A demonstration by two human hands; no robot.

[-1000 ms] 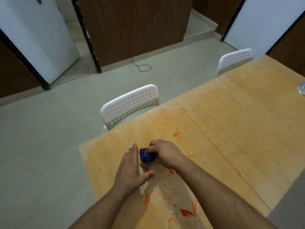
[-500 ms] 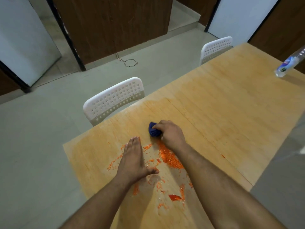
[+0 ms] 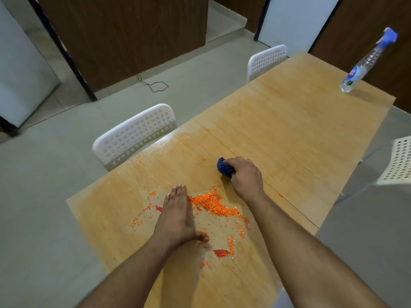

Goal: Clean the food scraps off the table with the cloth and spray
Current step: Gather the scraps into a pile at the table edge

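My right hand point(image 3: 244, 176) grips a bunched dark blue cloth point(image 3: 223, 167) and holds it against the wooden table point(image 3: 289, 130), just beyond a heap of orange food scraps point(image 3: 211, 203). My left hand point(image 3: 178, 214) lies flat on the table with straight fingers, its edge against the left side of the scraps. More orange bits and a few red pieces point(image 3: 221, 252) are scattered around and under that hand. A clear spray bottle point(image 3: 364, 65) with a blue head stands at the table's far right corner, well away from both hands.
A white perforated chair point(image 3: 133, 134) is tucked in at the table's left side, a second one point(image 3: 266, 61) further along, and a third point(image 3: 398, 161) at the right edge. The table's near left edge lies close to the scraps. A black cable point(image 3: 155, 85) lies on the floor.
My right hand has slid the cloth away from me and to the right, leaving a heap of orange scraps exposed. My left hand has flattened beside the heap. The view shifted, bringing the spray bottle in.
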